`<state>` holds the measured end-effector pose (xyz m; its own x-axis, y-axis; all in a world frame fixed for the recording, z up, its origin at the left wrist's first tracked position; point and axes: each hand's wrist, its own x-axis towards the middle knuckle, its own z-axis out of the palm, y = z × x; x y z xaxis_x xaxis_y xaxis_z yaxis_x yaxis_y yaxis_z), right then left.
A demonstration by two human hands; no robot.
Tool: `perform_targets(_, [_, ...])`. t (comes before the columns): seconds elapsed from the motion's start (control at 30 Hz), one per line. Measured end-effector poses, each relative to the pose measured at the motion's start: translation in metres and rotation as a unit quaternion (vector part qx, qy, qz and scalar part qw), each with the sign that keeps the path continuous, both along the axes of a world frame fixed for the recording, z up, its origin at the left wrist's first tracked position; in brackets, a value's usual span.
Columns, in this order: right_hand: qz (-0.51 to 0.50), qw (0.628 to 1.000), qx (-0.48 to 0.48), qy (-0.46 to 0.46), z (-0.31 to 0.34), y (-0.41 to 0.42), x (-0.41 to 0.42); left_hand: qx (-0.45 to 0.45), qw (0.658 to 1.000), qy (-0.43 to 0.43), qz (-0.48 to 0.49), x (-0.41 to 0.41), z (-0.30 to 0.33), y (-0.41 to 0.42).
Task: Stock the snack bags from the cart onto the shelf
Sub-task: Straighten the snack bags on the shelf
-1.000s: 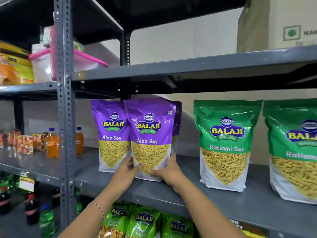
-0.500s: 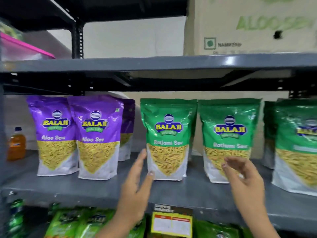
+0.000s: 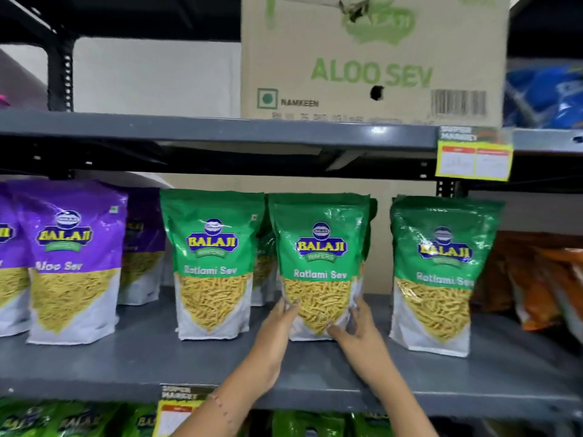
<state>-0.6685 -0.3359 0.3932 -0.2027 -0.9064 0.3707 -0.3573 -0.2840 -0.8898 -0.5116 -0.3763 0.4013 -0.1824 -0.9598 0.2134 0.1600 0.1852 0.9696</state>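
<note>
Both hands moved from open air onto middle green bag [image 3: 318,266]. Left hand [image 3: 277,329] presses its lower left edge, right hand [image 3: 356,332] cups lower right corner. Bag upright on grey shelf [image 3: 126,364], between two other green bags [image 3: 213,263]. Purple bags [image 3: 74,260] further left.

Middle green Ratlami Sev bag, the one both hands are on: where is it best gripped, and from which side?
Probably low on its two side edges, coming from the front. The middle Ratlami Sev bag stands upright on the shelf with a wide, filled base; the left hand and right hand already flank that base, with gaps to neighbouring bags either side.
</note>
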Motion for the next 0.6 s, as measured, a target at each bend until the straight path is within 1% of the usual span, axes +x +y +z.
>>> perform_targets(0.07, [0.006, 1.0, -0.005, -0.018, 0.0, 0.003, -0.001, 0.002, 1.0, -0.012, -0.004, -0.001, 0.0, -0.001])
perform_targets(0.2, [0.019, 0.999, -0.018, -0.042, -0.002, 0.001, -0.004, -0.018, 0.996, -0.085, 0.005, -0.005, 0.0, 0.007])
perform_targets(0.37, [0.001, 0.998, -0.029, -0.063, -0.001, 0.001, -0.008, -0.031, 0.991, -0.13, -0.012, -0.006, 0.003, 0.014])
perform_targets(0.47, [-0.009, 0.996, -0.027, -0.081, 0.001, 0.002, -0.012, -0.032, 0.99, -0.131, -0.032, -0.007, 0.004, 0.018])
perform_targets(0.6, [-0.061, 0.993, -0.044, -0.092, -0.007, -0.006, -0.014, -0.052, 0.989, -0.123, -0.062, -0.006, 0.003, 0.017])
